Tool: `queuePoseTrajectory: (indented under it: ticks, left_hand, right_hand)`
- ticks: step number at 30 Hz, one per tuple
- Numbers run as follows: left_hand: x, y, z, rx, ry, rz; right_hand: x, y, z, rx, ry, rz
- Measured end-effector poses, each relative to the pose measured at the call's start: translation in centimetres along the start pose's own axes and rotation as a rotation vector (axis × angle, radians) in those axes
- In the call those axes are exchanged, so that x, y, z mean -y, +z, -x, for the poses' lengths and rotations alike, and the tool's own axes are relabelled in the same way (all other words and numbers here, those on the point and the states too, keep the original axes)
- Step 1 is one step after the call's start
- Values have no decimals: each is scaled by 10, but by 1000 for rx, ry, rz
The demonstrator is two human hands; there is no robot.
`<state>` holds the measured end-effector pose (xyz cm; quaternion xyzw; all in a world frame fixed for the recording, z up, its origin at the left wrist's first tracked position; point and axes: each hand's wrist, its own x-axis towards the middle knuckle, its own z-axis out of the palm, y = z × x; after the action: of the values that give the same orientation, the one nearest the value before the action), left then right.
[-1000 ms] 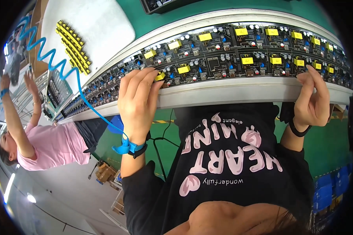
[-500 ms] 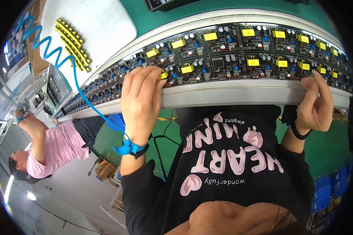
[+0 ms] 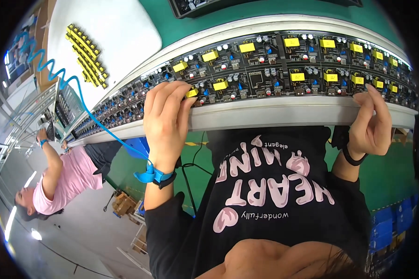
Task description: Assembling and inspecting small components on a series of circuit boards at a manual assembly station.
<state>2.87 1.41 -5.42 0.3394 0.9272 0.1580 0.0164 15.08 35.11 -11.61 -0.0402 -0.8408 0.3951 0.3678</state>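
Observation:
Two rows of black circuit boards (image 3: 312, 53) lie along a pale metal rail track (image 3: 274, 111) in front of me. They carry yellow block components, blue discs and small silver cans. My left hand (image 3: 165, 121), wearing a blue wrist strap (image 3: 153, 176) with a coiled cord, is closed at the near row's edge, its thumb and fingertips beside a yellow component (image 3: 192, 92). Farther right, my right hand (image 3: 372, 123) has its thumb and index finger bent together at the same row's near edge. Its fingertips touch the boards, but their exact grip is partly hidden.
Beyond the track at left, a white surface (image 3: 125, 28) holds strips of yellow components (image 3: 86, 56). The blue coiled cord (image 3: 81, 95) crosses the track's left part. A black tray (image 3: 209, 5) sits at the back. A co-worker in pink (image 3: 70, 174) stands at left.
Both hands keep their places at the boards; the right fingertips have shifted slightly left. The whole view has moved a little. The co-worker's raised arm has shifted toward the track.

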Motion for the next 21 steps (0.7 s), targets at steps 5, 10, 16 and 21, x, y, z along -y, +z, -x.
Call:
queuePoseTrajectory:
  ticks: [5, 10, 16, 21]
  left_hand:
    - [-1, 3, 0, -1, -21, -3]
    - [0, 3, -1, -9, -12, 18]
    - [-3, 6, 0, -56, -40, 32]
    - [-4, 14, 14, -182, -106, 83]
  right_hand:
    - [1, 1, -1, 46, 25, 40]
    - [6, 0, -4, 67, 68, 69]
    - [20, 15, -24, 144, 41, 132]
    - [79, 56, -37, 509, -141, -20]
